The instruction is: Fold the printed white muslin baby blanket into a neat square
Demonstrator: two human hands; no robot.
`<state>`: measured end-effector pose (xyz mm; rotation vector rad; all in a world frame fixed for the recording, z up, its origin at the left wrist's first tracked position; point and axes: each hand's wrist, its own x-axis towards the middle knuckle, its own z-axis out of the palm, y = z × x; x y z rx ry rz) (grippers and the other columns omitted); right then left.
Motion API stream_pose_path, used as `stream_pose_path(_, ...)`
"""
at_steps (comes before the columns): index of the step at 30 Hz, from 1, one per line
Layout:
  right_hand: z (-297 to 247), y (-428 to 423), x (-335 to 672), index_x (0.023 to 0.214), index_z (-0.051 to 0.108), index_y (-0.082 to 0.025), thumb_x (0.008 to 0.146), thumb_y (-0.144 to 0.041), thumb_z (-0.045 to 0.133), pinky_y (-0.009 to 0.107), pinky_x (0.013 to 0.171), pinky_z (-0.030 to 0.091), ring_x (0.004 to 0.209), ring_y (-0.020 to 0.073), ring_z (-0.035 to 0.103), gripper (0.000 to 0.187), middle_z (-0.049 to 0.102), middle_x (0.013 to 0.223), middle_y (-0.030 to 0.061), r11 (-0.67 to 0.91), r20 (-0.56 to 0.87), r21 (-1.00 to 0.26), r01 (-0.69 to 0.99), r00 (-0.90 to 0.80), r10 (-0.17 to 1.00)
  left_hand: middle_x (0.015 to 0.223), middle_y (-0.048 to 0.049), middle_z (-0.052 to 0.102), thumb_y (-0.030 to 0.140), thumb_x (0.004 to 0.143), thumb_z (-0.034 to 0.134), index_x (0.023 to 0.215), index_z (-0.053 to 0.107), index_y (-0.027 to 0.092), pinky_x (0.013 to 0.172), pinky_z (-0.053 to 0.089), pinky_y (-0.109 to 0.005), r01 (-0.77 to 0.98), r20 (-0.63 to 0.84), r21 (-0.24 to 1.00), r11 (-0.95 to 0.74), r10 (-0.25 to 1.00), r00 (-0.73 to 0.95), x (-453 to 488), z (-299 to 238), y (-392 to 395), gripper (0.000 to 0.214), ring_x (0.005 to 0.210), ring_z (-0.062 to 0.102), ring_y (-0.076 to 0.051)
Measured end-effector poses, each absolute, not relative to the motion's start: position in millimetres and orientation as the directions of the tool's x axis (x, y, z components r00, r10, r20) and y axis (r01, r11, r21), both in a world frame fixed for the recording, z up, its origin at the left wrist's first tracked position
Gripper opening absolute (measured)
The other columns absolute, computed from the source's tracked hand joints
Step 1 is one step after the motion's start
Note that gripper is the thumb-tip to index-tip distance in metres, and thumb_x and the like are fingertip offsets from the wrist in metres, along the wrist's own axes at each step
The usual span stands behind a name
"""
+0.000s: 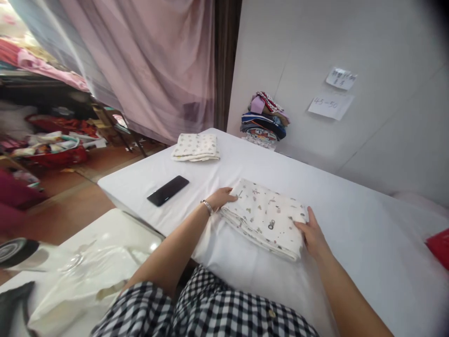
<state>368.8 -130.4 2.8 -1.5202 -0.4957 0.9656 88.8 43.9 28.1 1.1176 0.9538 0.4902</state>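
A folded white cloth with small printed figures (266, 215) lies on the white-covered table (351, 224) in front of me. My left hand (221, 196) grips its left edge, fingers curled over the fabric, a bracelet on the wrist. My right hand (312, 236) holds the cloth's right corner, thumb on top. A second folded cloth with a dotted print (195, 147) rests farther back on the left part of the table.
A black phone (167, 190) lies on the table left of my hands. A stack of colourful fabrics (264, 122) sits against the wall, under two paper notes (331, 106). White plastic bags (87, 271) lie at the lower left. Something red (438, 245) shows at the right edge.
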Motion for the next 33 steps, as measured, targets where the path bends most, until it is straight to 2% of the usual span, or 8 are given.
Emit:
stream_pose_path(4, 11.1, -127.2, 371.3, 0.143, 0.009, -0.034, 0.062, -0.019, 0.072, 0.029, 0.089, 0.049, 0.109, 0.0183, 0.056, 0.104, 0.049, 0.133, 0.0002, -0.084, -0.176, -0.978, -0.19, 0.546, 0.819, 0.096, -0.007, 0.069, 0.027, 0.051, 0.077, 0.11, 0.058, 0.013, 0.072, 0.052, -0.033, 0.055, -0.251, 0.962, 0.267, 0.79, 0.56, 90.9, 42.3, 59.4, 0.063, 0.081, 0.065, -0.023)
stream_pose_path(10, -10.3, -115.7, 371.7, 0.144, 0.008, -0.03, 0.06, -0.018, 0.072, 0.031, 0.08, 0.053, 0.094, 0.0198, 0.063, 0.107, 0.059, 0.121, 0.0052, -0.319, -0.384, -0.923, -0.214, 0.564, 0.731, 0.108, -0.0124, 0.065, 0.028, 0.054, 0.076, 0.111, 0.056, 0.01, 0.067, 0.052, -0.029, 0.277, -0.414, 0.904, 0.326, 0.83, 0.373, 93.2, 10.3, 73.5, 0.063, 0.087, 0.064, -0.025)
stream_pose_path(14, -12.7, -117.7, 371.3, 0.144, 0.01, -0.028, 0.059, -0.028, 0.075, 0.03, 0.074, 0.054, 0.093, 0.021, 0.063, 0.107, 0.059, 0.12, 0.0077, -0.349, -0.375, -0.923, -0.165, 0.594, 0.711, 0.11, -0.0102, 0.064, 0.037, 0.059, 0.074, 0.108, 0.058, 0.014, 0.068, 0.052, -0.026, 0.296, -0.401, 0.905, 0.306, 0.846, 0.35, 89.4, -1.5, 71.4, 0.057, 0.089, 0.064, -0.022)
stream_pose_path(19, -9.0, -134.0, 369.3, 0.144, 0.017, -0.024, 0.066, -0.047, 0.067, 0.034, 0.075, 0.053, 0.102, 0.026, 0.058, 0.095, 0.047, 0.132, 0.0118, -0.419, -0.189, -0.88, 0.224, 0.644, 0.741, 0.115, -0.0066, 0.061, 0.044, 0.062, 0.071, 0.105, 0.06, 0.018, 0.083, 0.046, -0.024, 0.371, -0.307, 0.91, 0.184, 0.902, 0.304, 74.4, 2.5, 61.1, 0.052, 0.102, 0.058, -0.02)
stream_pose_path(22, -12.2, -150.5, 362.2, 0.134, 0.04, -0.023, 0.075, -0.048, 0.056, 0.035, 0.081, 0.051, 0.117, 0.0267, 0.047, 0.066, 0.04, 0.138, 0.0086, -0.273, 0.159, -0.73, 0.626, 0.545, 0.823, 0.106, -0.0039, 0.065, 0.049, 0.067, 0.064, 0.099, 0.063, 0.021, 0.083, 0.045, -0.026, 0.511, -0.184, 0.859, 0.024, 0.946, 0.266, 63.7, 6.2, 47.0, 0.043, 0.095, 0.06, -0.019)
stream_pose_path(25, -17.6, -164.5, 351.6, 0.122, 0.054, -0.023, 0.081, -0.041, 0.052, 0.039, 0.087, 0.048, 0.12, 0.0258, 0.044, 0.045, 0.049, 0.13, 0.0083, -0.012, 0.392, -0.53, 0.848, 0.257, 0.883, 0.09, -0.0025, 0.067, 0.055, 0.071, 0.057, 0.088, 0.064, 0.021, 0.073, 0.046, -0.026, 0.601, -0.12, 0.798, -0.049, 0.964, 0.237, 57.3, 10.1, 32.9, 0.038, 0.082, 0.061, -0.018)
stream_pose_path(29, -25.6, -170.2, 341.5, 0.121, 0.054, -0.022, 0.082, -0.034, 0.054, 0.048, 0.099, 0.038, 0.113, 0.0251, 0.05, 0.04, 0.06, 0.117, 0.0085, 0.295, 0.451, -0.301, 0.907, -0.137, 0.882, 0.084, -0.0022, 0.065, 0.058, 0.069, 0.057, 0.082, 0.062, 0.021, 0.064, 0.043, -0.026, 0.688, -0.11, 0.723, -0.065, 0.972, 0.207, 57.7, 11.1, 23.3, 0.04, 0.075, 0.059, -0.017)
stream_pose_path(33, -32.5, -169.0, 339.0, 0.126, 0.049, -0.021, 0.084, -0.03, 0.052, 0.048, 0.097, 0.04, 0.114, 0.0252, 0.049, 0.043, 0.056, 0.123, 0.0096, 0.312, 0.432, -0.235, 0.921, -0.189, 0.882, 0.084, -0.0038, 0.063, 0.055, 0.069, 0.057, 0.073, 0.058, 0.02, 0.06, 0.038, -0.027, 0.792, -0.09, 0.601, -0.106, 0.976, 0.199, 62.8, 6.6, 23.4, 0.035, 0.074, 0.057, -0.018)
